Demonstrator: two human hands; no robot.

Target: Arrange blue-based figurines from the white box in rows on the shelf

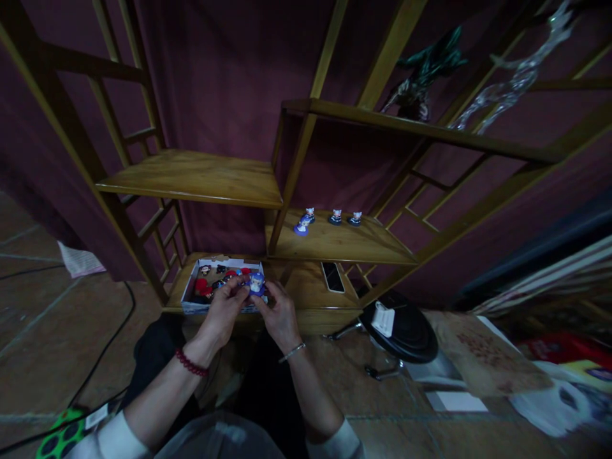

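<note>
The left hand (pixel 224 312) and right hand (pixel 281 313) are holding a purple figurine (pixel 257 285) in a fingertip grip near the box (pixel 194 308); a phone (pixel 333 277) is lying farther right.

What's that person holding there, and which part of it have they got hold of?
A small purple figurine, held at its sides, near the base, between the fingertips of the left hand and right hand.

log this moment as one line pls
left hand: holding purple figurine | right hand: holding same figurine | open box: small figures | shelf: four figurines
</note>
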